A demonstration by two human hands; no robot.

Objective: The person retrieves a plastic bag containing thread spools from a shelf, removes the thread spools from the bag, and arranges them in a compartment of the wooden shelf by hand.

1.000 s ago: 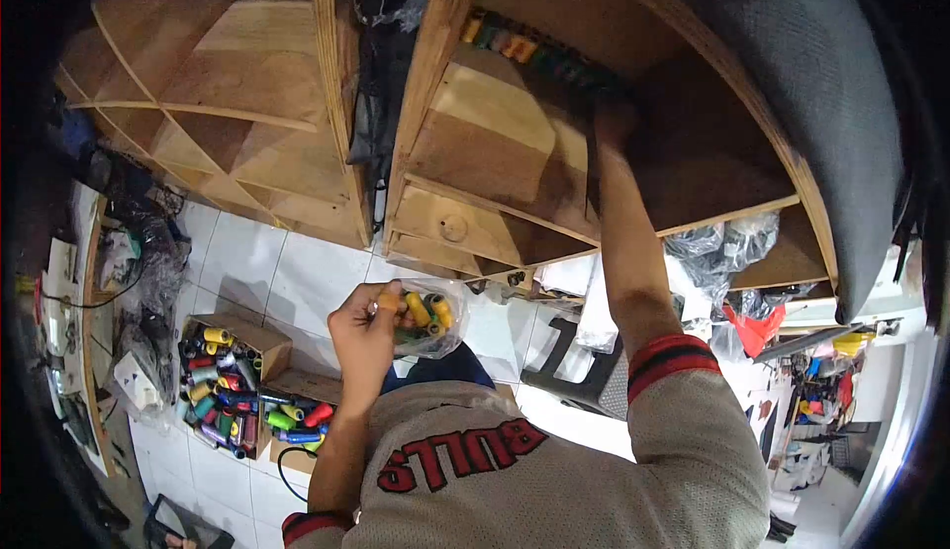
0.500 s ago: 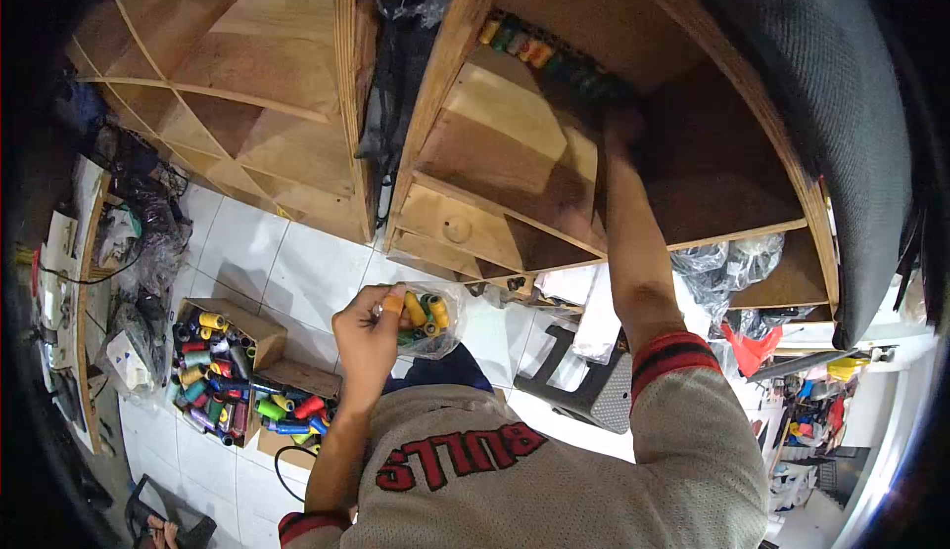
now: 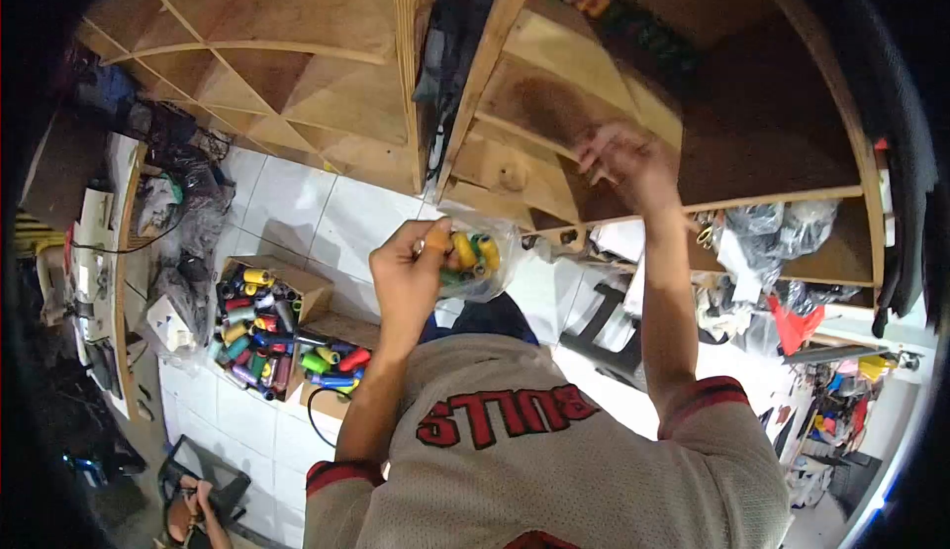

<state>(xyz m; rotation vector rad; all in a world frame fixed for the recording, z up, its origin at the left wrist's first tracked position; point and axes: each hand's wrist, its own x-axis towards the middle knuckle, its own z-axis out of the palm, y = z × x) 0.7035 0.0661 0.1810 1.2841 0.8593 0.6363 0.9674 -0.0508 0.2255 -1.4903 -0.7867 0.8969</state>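
My left hand (image 3: 411, 257) grips a clear plastic bag (image 3: 495, 272) at its top, with an orange spool (image 3: 435, 242) at the fingers. Yellow and green thread spools (image 3: 475, 252) show through the plastic. In front of the wooden shelf unit (image 3: 500, 49) my right hand (image 3: 628, 163) is raised, slightly blurred, its fingers apart and nothing seen in them. A row of orange, yellow and dark green spools (image 3: 628, 23) stands inside the upper compartment, beyond the right hand.
Open boxes (image 3: 312, 292) of mixed coloured spools stand on the tiled floor (image 3: 287, 198) at left. A dark stool (image 3: 604, 336) is beside my body. Plastic bags (image 3: 792, 223) fill a lower right shelf. Another person's limbs (image 3: 203, 509) show at bottom left.
My right hand has come out of the shelf compartment, away from the spool row, with its fingers spread. My left hand still holds the bag. The view has shifted.
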